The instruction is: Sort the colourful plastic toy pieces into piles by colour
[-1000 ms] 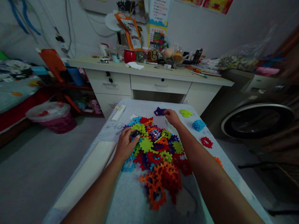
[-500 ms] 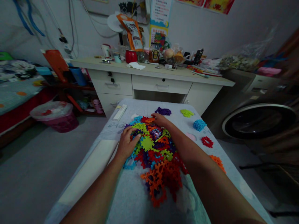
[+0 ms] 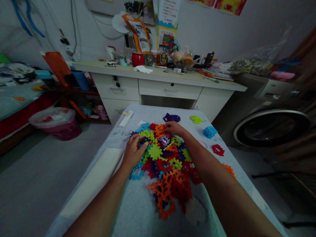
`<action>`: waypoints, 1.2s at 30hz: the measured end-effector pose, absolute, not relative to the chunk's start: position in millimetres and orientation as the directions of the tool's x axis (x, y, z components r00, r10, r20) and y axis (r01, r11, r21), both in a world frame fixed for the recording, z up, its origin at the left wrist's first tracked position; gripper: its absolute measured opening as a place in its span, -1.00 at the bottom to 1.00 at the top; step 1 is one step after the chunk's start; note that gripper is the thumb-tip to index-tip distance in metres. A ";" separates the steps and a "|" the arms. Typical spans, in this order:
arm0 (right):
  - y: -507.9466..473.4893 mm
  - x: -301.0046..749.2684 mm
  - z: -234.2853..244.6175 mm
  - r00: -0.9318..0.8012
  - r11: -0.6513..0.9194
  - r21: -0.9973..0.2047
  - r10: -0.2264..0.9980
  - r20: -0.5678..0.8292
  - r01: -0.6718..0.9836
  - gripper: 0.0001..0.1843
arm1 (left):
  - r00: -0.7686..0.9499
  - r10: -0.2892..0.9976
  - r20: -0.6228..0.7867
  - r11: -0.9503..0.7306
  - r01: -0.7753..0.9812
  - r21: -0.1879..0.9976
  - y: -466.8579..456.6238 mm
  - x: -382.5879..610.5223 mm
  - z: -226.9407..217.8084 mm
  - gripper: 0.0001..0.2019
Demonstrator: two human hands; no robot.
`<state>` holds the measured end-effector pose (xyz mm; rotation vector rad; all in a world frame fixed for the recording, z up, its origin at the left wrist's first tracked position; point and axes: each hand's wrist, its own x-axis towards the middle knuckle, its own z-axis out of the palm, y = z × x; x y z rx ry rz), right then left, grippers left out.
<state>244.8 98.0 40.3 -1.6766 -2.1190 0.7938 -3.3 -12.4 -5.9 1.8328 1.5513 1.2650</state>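
Note:
A heap of interlocking plastic gear-shaped building pieces (image 3: 155, 152) in lime, red, orange, purple and blue lies in the middle of the cloth-covered table (image 3: 138, 204). On the heap's left side rests my left hand (image 3: 134, 149), open, thumb and fingers apart around lime and blue pieces. My right hand (image 3: 175, 128) is at the far right edge of the heap, beside an orange piece (image 3: 160, 128). Its fingers are curled together and pointing down; whatever they pinch is hidden. Linked orange pieces (image 3: 166, 205) and dark red ones sit at the near end.
Separate groups line the far and right sides: purple pieces (image 3: 171, 117), lime pieces (image 3: 197, 119), blue pieces (image 3: 210, 132), a red piece (image 3: 218, 150) and orange pieces (image 3: 228, 170). A white box (image 3: 126, 119) lies far left. A desk (image 3: 170, 88) and washing machine (image 3: 269, 108) stand beyond.
My right hand has shifted right and slightly toward me, off the orange piece at the heap's far edge, uncovering it. My left hand has stayed in place on the heap.

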 end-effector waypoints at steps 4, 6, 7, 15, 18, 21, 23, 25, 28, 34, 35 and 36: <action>83.4 249.0 48.8 -0.403 0.164 -0.817 0.911 -0.090 0.553 -0.90 | -0.039 0.928 0.370 -0.292 0.539 0.790 -12.3 -3.4 -6.5 -0.61; 73.2 251.9 54.7 -0.450 0.212 -0.849 0.892 -0.034 0.484 -0.89 | -0.041 0.928 0.371 -0.292 0.537 0.791 -12.3 -3.3 -6.6 -0.61; 67.1 253.5 57.8 -0.466 0.234 -0.857 0.885 -0.007 0.459 -0.88 | -0.041 0.928 0.371 -0.293 0.536 0.792 -12.3 -3.2 -6.6 -0.62; 6.0 277.7 75.7 -0.401 0.259 -0.875 0.912 0.082 0.410 -0.85 | -0.035 0.924 0.382 -0.302 0.547 0.781 -10.2 -4.5 -8.7 -0.63; -13.4 306.3 81.3 -0.255 0.192 -0.850 0.964 0.070 0.491 -0.79 | -0.033 0.927 0.372 -0.294 0.550 0.781 -9.2 -5.2 -9.8 -0.62; -30.4 352.2 82.8 -0.020 0.066 -0.820 0.998 0.067 0.568 -0.78 | -0.031 0.929 0.370 -0.294 0.546 0.784 -9.0 -5.4 -10.2 -0.62; -41.2 387.8 79.2 0.161 -0.044 -0.794 0.985 0.068 0.607 -0.81 | -0.034 0.930 0.366 -0.291 0.542 0.789 -9.0 -5.5 -10.4 -0.62; -51.9 421.2 72.1 0.351 -0.177 -0.772 0.934 0.063 0.610 -0.84 | -0.037 0.931 0.364 -0.288 0.540 0.791 -9.0 -5.6 -10.7 -0.61; -66.3 456.6 59.2 0.476 -0.278 -0.717 0.875 0.085 0.639 -0.87 | -0.040 0.930 0.365 -0.286 0.546 0.788 -8.6 -5.8 -11.0 -0.61; -81.1 468.5 44.1 0.545 -0.401 -0.570 0.832 0.100 0.717 -0.88 | -0.023 0.931 0.365 -0.293 0.550 0.782 -7.7 -5.9 -10.3 -0.60; -82.2 467.2 43.1 0.551 -0.415 -0.541 0.828 0.109 0.731 -0.89 | -0.027 0.931 0.364 -0.291 0.550 0.783 -7.9 -5.8 -10.0 -0.59; -83.2 466.2 42.4 0.557 -0.429 -0.509 0.821 0.124 0.746 -0.90 | -0.028 0.932 0.361 -0.287 0.549 0.785 -8.1 -5.8 -9.8 -0.59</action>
